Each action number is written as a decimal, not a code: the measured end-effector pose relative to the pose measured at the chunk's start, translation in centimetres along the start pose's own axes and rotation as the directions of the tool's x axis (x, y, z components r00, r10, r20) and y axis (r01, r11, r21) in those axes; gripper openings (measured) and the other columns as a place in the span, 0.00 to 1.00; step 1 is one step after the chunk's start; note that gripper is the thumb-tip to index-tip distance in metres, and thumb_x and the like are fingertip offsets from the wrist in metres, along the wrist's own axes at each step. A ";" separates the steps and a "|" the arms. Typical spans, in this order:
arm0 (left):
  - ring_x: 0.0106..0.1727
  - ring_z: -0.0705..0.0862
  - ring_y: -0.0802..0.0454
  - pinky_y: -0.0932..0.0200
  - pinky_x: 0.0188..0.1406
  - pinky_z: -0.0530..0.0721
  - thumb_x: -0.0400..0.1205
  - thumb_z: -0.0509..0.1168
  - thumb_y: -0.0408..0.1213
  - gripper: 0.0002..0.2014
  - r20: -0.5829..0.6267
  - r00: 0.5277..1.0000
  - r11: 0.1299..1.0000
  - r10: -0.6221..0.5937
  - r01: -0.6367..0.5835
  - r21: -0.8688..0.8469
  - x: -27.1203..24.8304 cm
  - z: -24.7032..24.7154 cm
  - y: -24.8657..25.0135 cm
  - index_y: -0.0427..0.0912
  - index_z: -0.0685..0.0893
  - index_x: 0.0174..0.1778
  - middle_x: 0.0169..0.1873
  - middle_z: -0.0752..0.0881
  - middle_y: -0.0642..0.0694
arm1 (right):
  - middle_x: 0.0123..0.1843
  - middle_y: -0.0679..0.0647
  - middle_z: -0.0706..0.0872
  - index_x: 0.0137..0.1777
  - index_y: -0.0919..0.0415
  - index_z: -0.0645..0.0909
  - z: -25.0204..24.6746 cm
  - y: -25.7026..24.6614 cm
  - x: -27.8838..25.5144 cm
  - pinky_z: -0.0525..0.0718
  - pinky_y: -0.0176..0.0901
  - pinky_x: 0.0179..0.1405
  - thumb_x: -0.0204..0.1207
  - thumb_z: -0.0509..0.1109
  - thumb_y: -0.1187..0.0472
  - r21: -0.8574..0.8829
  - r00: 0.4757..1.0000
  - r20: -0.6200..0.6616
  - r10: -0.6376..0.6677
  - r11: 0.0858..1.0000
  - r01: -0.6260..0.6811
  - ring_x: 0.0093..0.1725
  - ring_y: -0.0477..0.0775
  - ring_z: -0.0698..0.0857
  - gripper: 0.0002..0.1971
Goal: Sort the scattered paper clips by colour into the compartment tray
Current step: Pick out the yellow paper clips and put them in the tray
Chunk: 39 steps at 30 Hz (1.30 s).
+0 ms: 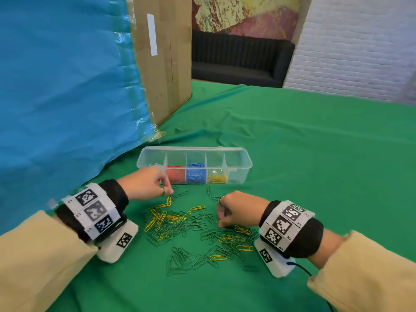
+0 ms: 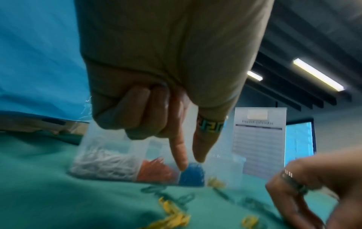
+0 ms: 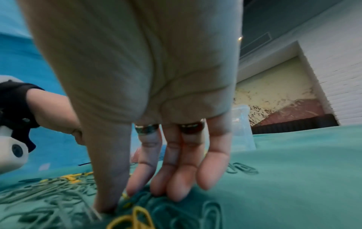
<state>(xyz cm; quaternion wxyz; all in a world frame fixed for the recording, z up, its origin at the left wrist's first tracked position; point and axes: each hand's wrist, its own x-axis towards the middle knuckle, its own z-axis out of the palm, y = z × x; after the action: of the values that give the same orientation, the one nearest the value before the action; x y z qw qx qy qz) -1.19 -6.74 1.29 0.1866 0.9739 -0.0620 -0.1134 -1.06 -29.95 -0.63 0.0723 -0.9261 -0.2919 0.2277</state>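
A clear compartment tray (image 1: 238, 174) lies on the green cloth, holding white, red, blue and yellow paper clips in separate compartments; its right end compartment is hard to read. Scattered yellow and dark green clips (image 1: 180, 224) lie in front of it. My left hand (image 1: 167, 190) hovers by the tray's front left. In the left wrist view, the left hand (image 2: 191, 164) points index finger and thumb down with a small gap between them and nothing visible in it; the other fingers are curled. My right hand (image 1: 221, 224) reaches down into the right pile. Thumb and fingertips of the right hand (image 3: 121, 199) rest on green clips, a yellow clip (image 3: 125, 196) between them.
A large cardboard box (image 1: 162, 64) with a blue plastic sheet (image 1: 67, 86) over it stands at the back left, close behind the tray. The green cloth (image 1: 315, 154) stretches to the right. A black sofa (image 1: 238, 61) stands beyond the table. A printed sheet (image 2: 258, 139) shows behind the tray.
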 end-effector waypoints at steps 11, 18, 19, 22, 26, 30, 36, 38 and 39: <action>0.32 0.72 0.65 0.66 0.37 0.75 0.80 0.68 0.40 0.09 0.207 0.978 0.982 0.021 -0.059 0.178 0.8 0.8 -0.4 0.40 0.85 0.52 0.52 0.84 0.48 | 0.42 0.57 0.79 0.45 0.65 0.75 -0.3 -0.8 0.1 0.78 0.46 0.43 0.81 0.59 0.63 -0.039 0.997 -0.080 -0.008 0.999 0.004 0.40 0.54 0.76 0.07; 0.44 0.78 0.58 0.64 0.49 0.76 0.84 0.62 0.40 0.09 0.226 0.972 0.996 0.057 -0.040 -0.079 1.5 0.1 -2.0 0.39 0.82 0.51 0.45 0.82 0.53 | 0.45 0.56 0.82 0.55 0.59 0.71 -1.7 -2.5 1.6 0.77 0.32 0.35 0.79 0.54 0.71 0.220 0.990 -0.141 -0.031 0.974 0.062 0.34 0.45 0.78 0.10; 0.39 0.76 0.58 0.65 0.43 0.76 0.84 0.61 0.40 0.07 0.202 0.977 0.970 0.062 -0.012 -0.242 1.3 -0.2 -2.2 0.41 0.81 0.48 0.39 0.80 0.54 | 0.46 0.54 0.82 0.54 0.58 0.73 -1.9 -2.7 2.1 0.74 0.29 0.33 0.79 0.52 0.72 0.210 0.993 -0.119 -0.026 0.976 0.050 0.34 0.42 0.76 0.12; 0.26 0.65 0.60 0.69 0.26 0.65 0.83 0.60 0.38 0.06 0.226 0.972 0.633 0.062 0.137 -0.762 0.7 -0.9 -2.6 0.40 0.80 0.45 0.28 0.72 0.53 | 0.41 0.53 0.80 0.53 0.59 0.77 -2.0 -3.1 3.5 0.71 0.32 0.32 0.82 0.52 0.67 0.116 0.999 -0.052 0.010 0.993 -0.003 0.34 0.46 0.73 0.12; 0.23 0.66 0.61 0.69 0.24 0.70 0.75 0.62 0.41 0.10 0.304 0.947 0.229 0.103 0.275 -0.934 0.6 -1.3 -3.4 0.37 0.80 0.44 0.34 0.77 0.50 | 0.38 0.46 0.76 0.58 0.62 0.78 -1.7 -3.3 4.6 0.71 0.35 0.37 0.80 0.66 0.54 -0.064 0.999 0.036 0.027 0.998 -0.024 0.38 0.47 0.74 0.14; 0.23 0.70 0.60 0.65 0.24 0.77 0.76 0.59 0.37 0.05 0.414 0.900 0.028 0.134 0.414 -0.910 0.5 -0.7 -3.6 0.41 0.77 0.44 0.28 0.74 0.52 | 0.32 0.44 0.73 0.43 0.57 0.77 -1.8 -2.9 5.1 0.68 0.28 0.30 0.79 0.67 0.55 -0.025 0.995 0.102 0.018 1.000 -0.016 0.31 0.40 0.70 0.07; 0.21 0.74 0.57 0.67 0.17 0.76 0.75 0.59 0.34 0.04 0.465 0.878 -0.099 0.113 0.475 -0.874 0.8 0.3 -2.7 0.39 0.77 0.41 0.25 0.74 0.49 | 0.35 0.45 0.77 0.46 0.60 0.72 -1.9 -1.9 4.1 0.71 0.30 0.29 0.82 0.62 0.59 0.383 0.999 0.032 0.017 0.923 -0.028 0.28 0.43 0.69 0.06; 0.21 0.75 0.57 0.67 0.15 0.76 0.74 0.59 0.35 0.04 0.461 0.881 -0.107 0.107 0.471 -0.875 0.9 0.3 -2.5 0.38 0.77 0.40 0.27 0.76 0.48 | 0.35 0.47 0.79 0.44 0.58 0.71 -1.5 -1.7 3.8 0.70 0.31 0.25 0.81 0.63 0.64 0.686 0.998 -0.051 0.045 0.728 0.003 0.25 0.41 0.68 0.05; 0.20 0.75 0.57 0.68 0.14 0.75 0.75 0.60 0.36 0.05 0.461 0.881 -0.116 0.110 0.472 -0.874 0.9 0.2 -2.3 0.38 0.77 0.39 0.27 0.76 0.48 | 0.34 0.49 0.78 0.43 0.57 0.71 -1.4 -1.6 3.8 0.67 0.30 0.22 0.81 0.62 0.68 0.817 0.994 -0.086 0.065 0.576 0.033 0.23 0.41 0.67 0.06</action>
<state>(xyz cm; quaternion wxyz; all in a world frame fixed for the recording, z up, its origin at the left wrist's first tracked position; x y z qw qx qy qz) -0.18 -4.80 0.04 0.8040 0.4675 0.1457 -0.3373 1.50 -26.47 -0.44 0.5038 -0.8022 -0.1417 0.2874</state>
